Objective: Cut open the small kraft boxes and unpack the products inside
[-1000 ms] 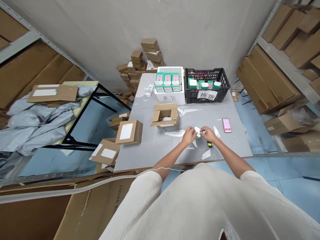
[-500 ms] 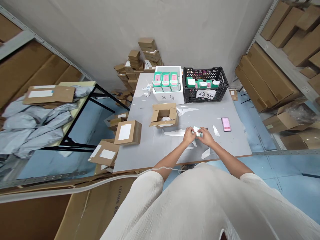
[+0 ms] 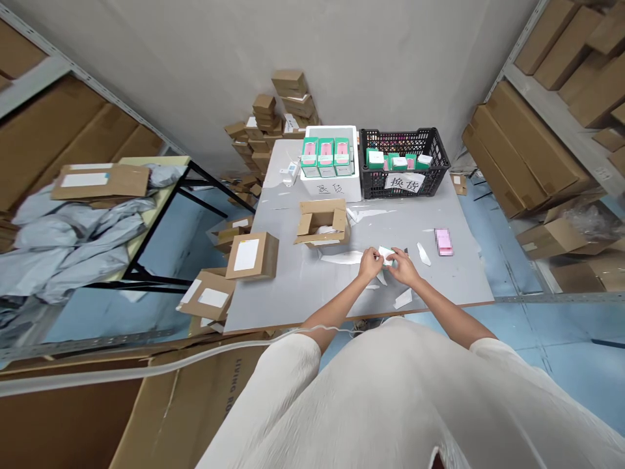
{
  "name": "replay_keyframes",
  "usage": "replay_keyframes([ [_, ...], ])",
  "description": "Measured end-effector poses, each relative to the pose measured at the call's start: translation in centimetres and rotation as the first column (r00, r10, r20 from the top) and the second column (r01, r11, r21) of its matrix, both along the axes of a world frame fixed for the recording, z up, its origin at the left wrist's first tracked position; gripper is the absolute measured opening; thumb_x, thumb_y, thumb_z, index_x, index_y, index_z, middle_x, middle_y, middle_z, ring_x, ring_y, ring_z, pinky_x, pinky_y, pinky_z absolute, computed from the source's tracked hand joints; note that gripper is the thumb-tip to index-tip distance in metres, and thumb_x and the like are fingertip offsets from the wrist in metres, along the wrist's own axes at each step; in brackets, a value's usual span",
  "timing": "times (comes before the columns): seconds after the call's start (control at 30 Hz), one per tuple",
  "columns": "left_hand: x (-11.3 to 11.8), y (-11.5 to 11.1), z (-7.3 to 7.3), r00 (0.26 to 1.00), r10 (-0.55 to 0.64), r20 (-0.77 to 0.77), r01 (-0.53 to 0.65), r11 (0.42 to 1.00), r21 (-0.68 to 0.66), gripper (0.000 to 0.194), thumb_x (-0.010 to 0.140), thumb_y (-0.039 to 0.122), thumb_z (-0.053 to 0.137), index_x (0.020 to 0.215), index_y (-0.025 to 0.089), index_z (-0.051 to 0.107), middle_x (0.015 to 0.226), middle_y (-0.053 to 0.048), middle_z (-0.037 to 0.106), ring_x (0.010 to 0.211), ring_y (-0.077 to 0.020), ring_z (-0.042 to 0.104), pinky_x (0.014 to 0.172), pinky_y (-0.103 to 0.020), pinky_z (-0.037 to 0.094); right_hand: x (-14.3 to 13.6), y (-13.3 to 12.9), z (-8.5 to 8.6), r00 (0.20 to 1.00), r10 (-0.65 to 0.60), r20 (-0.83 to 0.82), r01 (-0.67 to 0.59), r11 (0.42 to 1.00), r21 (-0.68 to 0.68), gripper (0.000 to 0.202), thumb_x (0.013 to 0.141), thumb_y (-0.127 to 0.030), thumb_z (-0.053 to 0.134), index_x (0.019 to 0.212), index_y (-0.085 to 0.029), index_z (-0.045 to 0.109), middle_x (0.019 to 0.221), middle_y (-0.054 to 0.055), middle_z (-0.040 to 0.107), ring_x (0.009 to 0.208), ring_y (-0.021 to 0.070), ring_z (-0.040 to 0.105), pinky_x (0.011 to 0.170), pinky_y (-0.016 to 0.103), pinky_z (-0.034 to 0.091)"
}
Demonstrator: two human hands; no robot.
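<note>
Both my hands meet over the grey table (image 3: 283, 293), near its front edge. My left hand (image 3: 371, 264) is closed, with its fingertips pinching the left side of a small white item (image 3: 385, 253). My right hand (image 3: 402, 267) has its fingers closed on the right side of the same item. The fingers cover much of it, and what lies beneath is hard to make out. Torn white paper scraps (image 3: 403, 299) lie around my hands. To the left stands an open cardboard box (image 3: 322, 223) with something whitish inside.
A white bin (image 3: 332, 189) with green-and-pink boxes and a black crate (image 3: 404, 181) stand at the back. A pink phone-like item (image 3: 444, 241) lies right. A closed cardboard box (image 3: 252, 255) is at the left edge. Grey bags (image 3: 88, 234) fill a side table.
The view has shifted slightly. My hands stay at the white item with small finger movements, and a bit more of it shows between them.
</note>
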State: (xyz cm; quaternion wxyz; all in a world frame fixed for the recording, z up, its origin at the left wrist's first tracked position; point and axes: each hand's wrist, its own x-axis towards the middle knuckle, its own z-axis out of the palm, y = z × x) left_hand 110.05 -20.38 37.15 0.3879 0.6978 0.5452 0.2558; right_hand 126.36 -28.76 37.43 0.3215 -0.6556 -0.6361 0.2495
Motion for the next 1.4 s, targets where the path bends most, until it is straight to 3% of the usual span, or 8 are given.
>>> replay_keyframes([
  [0.33,-0.3,-0.2,0.5,1.0,-0.005,-0.029,0.003,0.998,-0.06,0.015,0.084,0.013,0.067,0.085,0.024,0.056,0.091,0.0,0.064,0.093,-0.0208,0.066,0.091,-0.035,0.053,-0.4,-0.8,1.8,0.997,0.009,0.075,-0.003,0.997,-0.078,0.027,0.091,-0.026,0.067,0.117,-0.023,0.073,0.161,0.016,0.058,0.151,0.0331,0.053,0.123,0.054,0.044],
  [0.5,-0.3,-0.7,0.8,0.999,-0.032,-0.015,0.032,0.999,-0.013,0.01,0.091,0.015,0.066,0.095,0.023,0.061,0.098,-0.003,0.064,0.096,-0.0211,0.066,0.096,-0.037,0.054,0.1,-0.1,2.5,0.997,-0.044,0.066,0.05,0.995,-0.091,0.034,0.1,-0.026,0.051,0.129,-0.023,0.067,0.148,0.013,0.069,0.133,0.0283,0.066,0.113,0.046,0.052],
  [0.63,-0.9,-1.3,1.3,0.98,-0.199,0.002,0.197,0.974,0.113,0.016,0.101,0.02,0.06,0.115,0.024,0.067,0.126,-0.009,0.062,0.113,-0.0223,0.065,0.103,-0.037,0.054,1.0,1.0,3.4,0.991,-0.005,0.135,0.021,0.992,-0.121,0.039,0.099,-0.022,0.049,0.134,-0.021,0.066,0.136,0.012,0.074,0.124,0.0277,0.068,0.108,0.042,0.053],
  [0.73,-1.5,-1.3,1.8,0.945,-0.318,-0.072,0.326,0.933,0.156,0.021,0.105,0.023,0.055,0.121,0.025,0.069,0.137,-0.011,0.058,0.125,-0.0248,0.062,0.108,-0.038,0.053,1.3,1.1,4.0,0.982,0.023,0.186,0.002,0.991,-0.136,0.038,0.099,-0.022,0.052,0.134,-0.02,0.067,0.136,0.012,0.072,0.124,0.0274,0.067,0.107,0.04,0.053],
  [0.97,-2.0,-0.2,2.6,0.874,-0.427,-0.232,0.468,0.868,0.166,0.021,0.105,0.025,0.057,0.122,0.026,0.07,0.137,-0.01,0.059,0.112,-0.024,0.064,0.109,-0.041,0.052,1.0,1.8,5.4,0.916,0.094,0.39,0.011,0.966,-0.259,0.031,0.106,-0.031,0.054,0.134,-0.023,0.065,0.132,0.012,0.072,0.112,0.0282,0.07,0.093,0.037,0.054],
  [1.2,-1.8,-0.3,2.6,0.869,-0.418,-0.267,0.467,0.87,0.16,0.018,0.108,0.028,0.053,0.117,0.027,0.069,0.139,-0.01,0.058,0.11,-0.0237,0.063,0.106,-0.04,0.053,-0.6,3.6,7.3,0.779,0.23,0.584,-0.03,0.943,-0.331,0.028,0.104,-0.021,0.058,0.13,-0.016,0.065,0.13,0.022,0.071,0.121,0.0344,0.068,0.098,0.041,0.055],
  [1.4,-1.7,-0.8,2.6,0.903,-0.378,-0.202,0.415,0.89,0.189,0.013,0.106,0.025,0.057,0.112,0.026,0.069,0.134,-0.01,0.059,0.112,-0.0239,0.063,0.104,-0.038,0.053,-1.8,4.5,8.8,0.746,0.278,0.605,-0.033,0.923,-0.384,0.033,0.1,-0.012,0.057,0.133,-0.011,0.065,0.13,0.024,0.072,0.123,0.0347,0.07,0.098,0.04,0.056],
])
